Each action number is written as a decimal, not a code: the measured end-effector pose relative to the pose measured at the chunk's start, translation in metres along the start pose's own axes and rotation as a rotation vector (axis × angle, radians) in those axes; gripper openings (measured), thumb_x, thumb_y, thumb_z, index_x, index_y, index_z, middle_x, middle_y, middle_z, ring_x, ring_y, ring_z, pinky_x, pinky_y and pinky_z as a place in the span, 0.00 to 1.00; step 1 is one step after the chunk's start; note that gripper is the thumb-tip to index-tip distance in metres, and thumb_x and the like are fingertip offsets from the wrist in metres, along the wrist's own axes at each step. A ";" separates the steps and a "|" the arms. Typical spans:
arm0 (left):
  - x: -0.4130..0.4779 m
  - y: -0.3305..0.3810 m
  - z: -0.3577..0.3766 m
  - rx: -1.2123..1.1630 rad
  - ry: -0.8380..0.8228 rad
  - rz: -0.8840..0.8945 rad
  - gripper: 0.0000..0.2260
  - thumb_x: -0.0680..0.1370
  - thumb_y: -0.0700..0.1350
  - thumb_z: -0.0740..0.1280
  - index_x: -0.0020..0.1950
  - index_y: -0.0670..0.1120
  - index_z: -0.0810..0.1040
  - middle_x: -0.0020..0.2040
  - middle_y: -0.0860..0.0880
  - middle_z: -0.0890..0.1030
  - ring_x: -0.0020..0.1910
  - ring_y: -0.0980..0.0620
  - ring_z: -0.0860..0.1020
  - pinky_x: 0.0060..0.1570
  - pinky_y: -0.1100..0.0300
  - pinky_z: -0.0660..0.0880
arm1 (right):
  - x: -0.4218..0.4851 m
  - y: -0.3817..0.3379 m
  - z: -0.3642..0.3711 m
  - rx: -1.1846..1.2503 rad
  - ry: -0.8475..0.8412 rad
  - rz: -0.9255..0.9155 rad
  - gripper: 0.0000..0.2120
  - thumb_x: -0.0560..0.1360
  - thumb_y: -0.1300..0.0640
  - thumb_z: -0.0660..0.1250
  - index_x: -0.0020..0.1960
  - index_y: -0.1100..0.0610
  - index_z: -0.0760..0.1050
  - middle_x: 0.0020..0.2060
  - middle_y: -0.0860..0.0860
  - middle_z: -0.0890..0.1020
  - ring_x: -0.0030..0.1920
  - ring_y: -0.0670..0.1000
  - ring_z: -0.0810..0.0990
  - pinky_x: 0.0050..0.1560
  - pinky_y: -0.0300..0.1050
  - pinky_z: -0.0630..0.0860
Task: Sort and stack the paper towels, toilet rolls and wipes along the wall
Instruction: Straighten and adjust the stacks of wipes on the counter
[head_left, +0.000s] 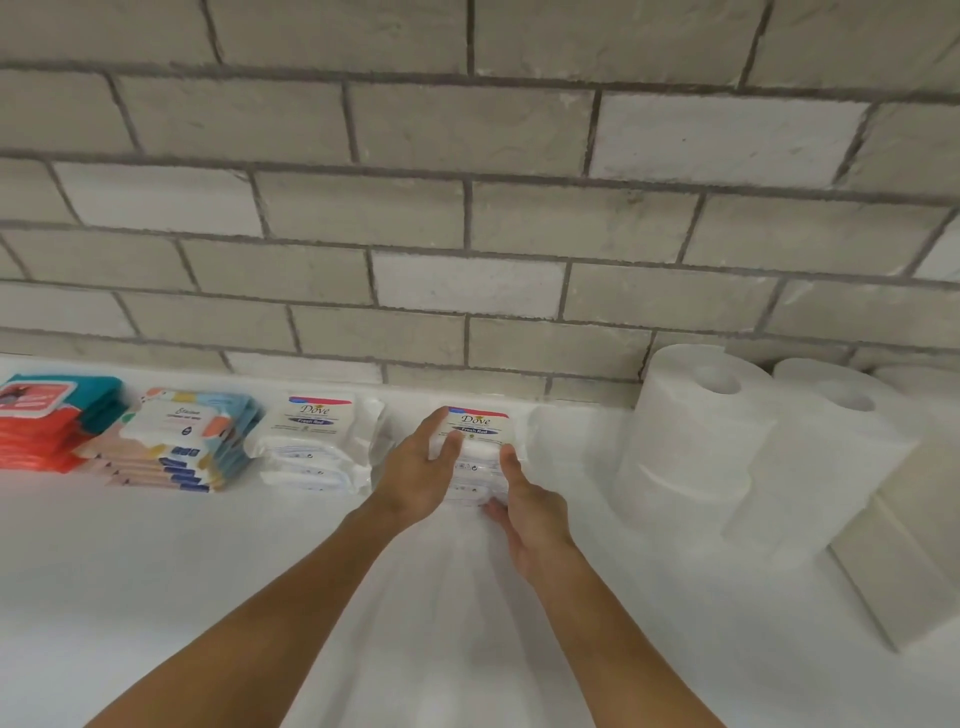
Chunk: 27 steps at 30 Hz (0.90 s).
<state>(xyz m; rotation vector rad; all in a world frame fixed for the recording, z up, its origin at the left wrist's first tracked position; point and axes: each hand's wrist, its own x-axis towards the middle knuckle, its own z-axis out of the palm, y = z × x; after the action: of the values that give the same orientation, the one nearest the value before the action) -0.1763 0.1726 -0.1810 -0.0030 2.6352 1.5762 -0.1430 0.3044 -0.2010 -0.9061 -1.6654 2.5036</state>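
Note:
A stack of white Dove wipe packs (480, 431) stands by the brick wall at centre. My left hand (421, 470) presses its left side, thumb up along the top pack and fingers straight. On its right side, my right hand (530, 506) holds the stack with fingers wrapped round the lower packs. A second Dove stack (314, 441) stands to the left, then a pastel wipe stack (176, 441) and a red and teal wipe stack (47, 421). White paper towel rolls (696, 441) stand upright on the right.
The white counter (260, 571) runs along a grey brick wall (467, 234). Beige folded paper towel packs (904, 561) lie at the far right, in front of more rolls (831, 452).

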 end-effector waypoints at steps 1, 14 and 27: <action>0.000 0.000 -0.004 0.011 0.001 -0.003 0.24 0.80 0.60 0.61 0.75 0.57 0.66 0.63 0.51 0.79 0.64 0.48 0.77 0.65 0.48 0.74 | -0.002 0.000 0.003 0.003 -0.010 0.007 0.18 0.75 0.47 0.71 0.38 0.62 0.79 0.39 0.56 0.84 0.43 0.55 0.84 0.49 0.46 0.81; 0.004 0.012 -0.086 -0.065 0.308 0.054 0.13 0.79 0.47 0.67 0.63 0.45 0.77 0.54 0.45 0.83 0.46 0.44 0.82 0.54 0.52 0.79 | -0.005 -0.005 0.005 -0.428 0.178 -0.035 0.36 0.65 0.28 0.68 0.58 0.58 0.76 0.58 0.56 0.79 0.44 0.54 0.78 0.45 0.50 0.82; 0.019 -0.061 -0.142 0.033 0.214 -0.279 0.30 0.80 0.58 0.63 0.78 0.46 0.60 0.74 0.43 0.68 0.72 0.38 0.67 0.69 0.40 0.67 | -0.011 -0.003 0.040 -0.308 -0.011 -0.135 0.22 0.74 0.43 0.69 0.65 0.47 0.70 0.59 0.49 0.78 0.53 0.52 0.80 0.52 0.54 0.80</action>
<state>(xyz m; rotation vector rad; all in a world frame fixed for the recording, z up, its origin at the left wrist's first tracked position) -0.2018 0.0200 -0.1690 -0.5418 2.6654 1.5129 -0.1530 0.2687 -0.1830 -0.7647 -2.0787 2.2090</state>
